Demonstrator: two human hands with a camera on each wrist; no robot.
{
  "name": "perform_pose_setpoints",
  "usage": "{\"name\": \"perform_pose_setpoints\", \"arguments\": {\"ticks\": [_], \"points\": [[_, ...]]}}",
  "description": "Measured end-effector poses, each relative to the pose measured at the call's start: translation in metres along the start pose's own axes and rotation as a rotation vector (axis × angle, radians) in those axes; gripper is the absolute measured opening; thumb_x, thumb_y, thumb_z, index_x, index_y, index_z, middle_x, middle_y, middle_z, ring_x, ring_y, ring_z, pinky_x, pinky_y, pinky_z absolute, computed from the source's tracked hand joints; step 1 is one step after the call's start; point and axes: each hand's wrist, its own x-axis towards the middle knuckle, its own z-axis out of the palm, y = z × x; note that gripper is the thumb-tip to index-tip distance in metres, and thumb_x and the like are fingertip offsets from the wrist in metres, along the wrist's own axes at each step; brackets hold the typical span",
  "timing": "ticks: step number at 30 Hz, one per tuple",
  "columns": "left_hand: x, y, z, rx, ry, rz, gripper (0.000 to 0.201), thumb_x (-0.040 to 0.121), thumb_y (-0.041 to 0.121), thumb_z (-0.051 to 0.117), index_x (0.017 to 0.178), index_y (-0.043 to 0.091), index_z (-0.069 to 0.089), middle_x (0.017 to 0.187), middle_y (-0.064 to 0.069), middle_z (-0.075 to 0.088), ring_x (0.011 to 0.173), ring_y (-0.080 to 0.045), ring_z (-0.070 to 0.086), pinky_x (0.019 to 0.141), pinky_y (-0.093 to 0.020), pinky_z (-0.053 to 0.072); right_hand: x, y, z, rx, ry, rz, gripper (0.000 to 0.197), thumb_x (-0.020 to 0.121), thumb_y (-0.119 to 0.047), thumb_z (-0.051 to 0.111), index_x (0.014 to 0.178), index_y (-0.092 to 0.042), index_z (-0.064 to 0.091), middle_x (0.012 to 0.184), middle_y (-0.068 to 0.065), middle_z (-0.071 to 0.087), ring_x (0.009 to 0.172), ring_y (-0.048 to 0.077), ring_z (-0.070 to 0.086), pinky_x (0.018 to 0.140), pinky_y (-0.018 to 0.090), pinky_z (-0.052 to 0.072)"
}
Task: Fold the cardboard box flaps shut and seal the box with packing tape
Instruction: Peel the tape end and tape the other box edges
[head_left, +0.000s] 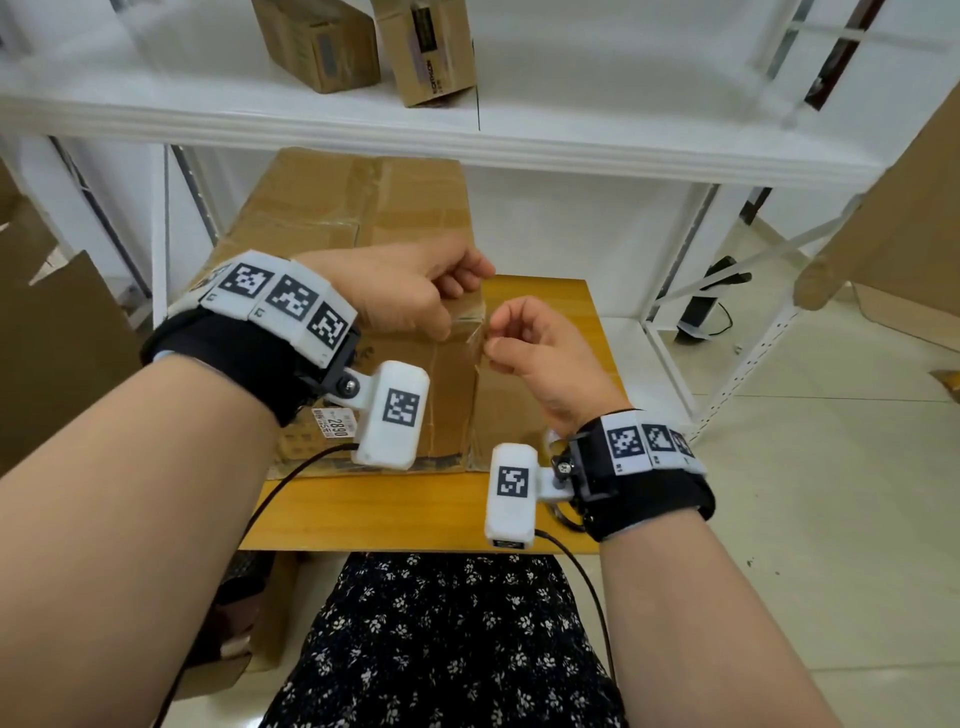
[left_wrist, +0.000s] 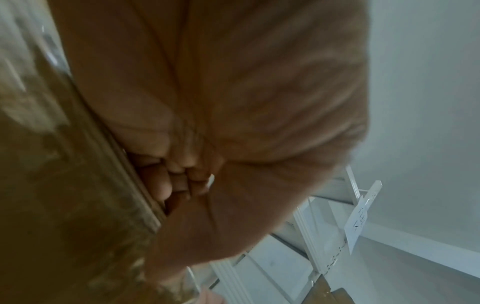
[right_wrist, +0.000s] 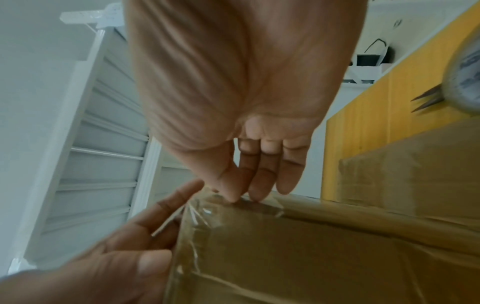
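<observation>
The cardboard box stands on the yellow table, under both hands, with its flaps already closed. The left hand rests on the top near the far right corner, its fingers curled down onto the edge. The right hand is just beside that corner and pinches the loose end of clear packing tape between thumb and fingers. I judge that the tape may wrinkle or stick to itself here, because the free end is already creased. If the left hand lifts too early, the strip may peel off the top. The tape roll lies on the table, behind the right hand.
</observation>
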Motion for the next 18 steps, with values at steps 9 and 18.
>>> {"name": "perform_pose_setpoints", "arguments": {"ticks": [9,18], "points": [[0.003,-0.009,0.020,0.468,0.147,0.039,0.106,0.064,0.022,0.086,0.146,0.041,0.021,0.134,0.002,0.032,0.129,-0.020,0.035,0.105,-0.043,0.041,-0.006,0.010,0.007,0.030,0.022,0.024,0.028,0.090,0.010,0.057,0.089,-0.018,0.059,0.085,0.002,0.059,0.081,0.017,0.055,0.078,0.034,0.048],[0.004,-0.017,0.036,0.603,0.368,0.121,0.081,0.077,0.041,0.076,0.143,0.028,0.031,0.134,-0.003,0.036,0.124,-0.023,0.039,0.104,-0.042,0.039,-0.007,0.014,0.009,0.040,0.030,0.020,0.030,0.090,0.011,0.058,0.089,-0.019,0.059,0.085,0.003,0.058,0.076,0.015,0.053,0.072,0.031,0.047]]}}
